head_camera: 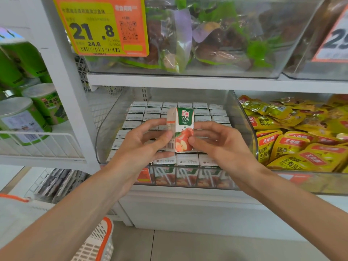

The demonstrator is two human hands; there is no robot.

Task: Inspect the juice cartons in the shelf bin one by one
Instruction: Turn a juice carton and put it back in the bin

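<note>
Carton (183, 129) location?
Held upright just above the middle of the shelf bin (244, 117), over the packed rows of juice cartons (150, 112).
Who has it?
Both. The left hand (143, 146) pinches the edge toward the bin's left wall and the right hand (220, 142) pinches the opposite side, fingers half curled.
How will it handle?
Light, I'd guess, with stiff board walls that dent if squeezed. Hold the flat sides gently, near the corners, while turning it.
</note>
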